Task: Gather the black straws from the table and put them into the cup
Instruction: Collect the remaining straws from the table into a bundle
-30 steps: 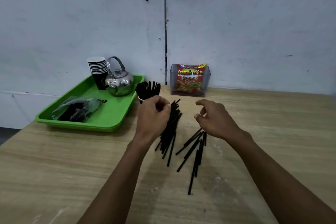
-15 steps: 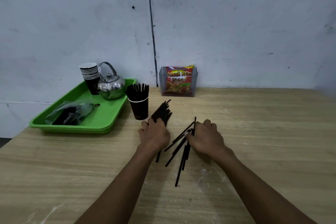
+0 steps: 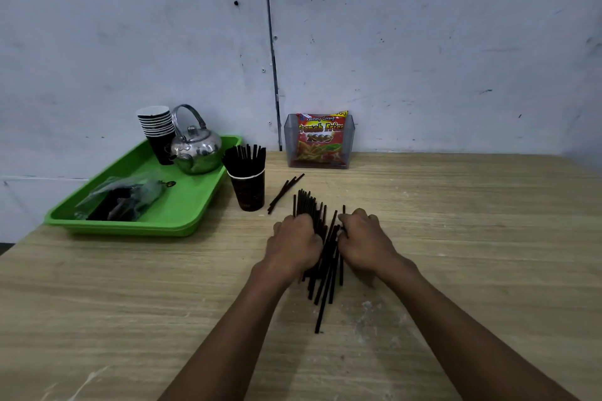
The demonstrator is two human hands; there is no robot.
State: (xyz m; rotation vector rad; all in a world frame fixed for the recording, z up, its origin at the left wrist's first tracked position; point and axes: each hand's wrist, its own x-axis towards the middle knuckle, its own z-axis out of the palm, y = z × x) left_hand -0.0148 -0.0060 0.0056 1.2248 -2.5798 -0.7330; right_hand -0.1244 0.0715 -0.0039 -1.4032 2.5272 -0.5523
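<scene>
Far left of the hands, a green tray carries stacked cups, a kettle and a plastic bag. Just beside the tray stands the cup, already holding many straws. Between the cup and the hands lie a few stray straws, apart from the rest.

The left hand curls around the straw bundle from its side; the right hand curls in from the other, both pressing the straws together on the table. Behind them, a snack packet sits in a clear holder.

Risks: the ends look uneven, one straw trailing well towards the camera, so lifting now could let loose ones slip out. The stray straws could be forgotten. Pushing a thick bundle into the crowded cup could tip it.
</scene>
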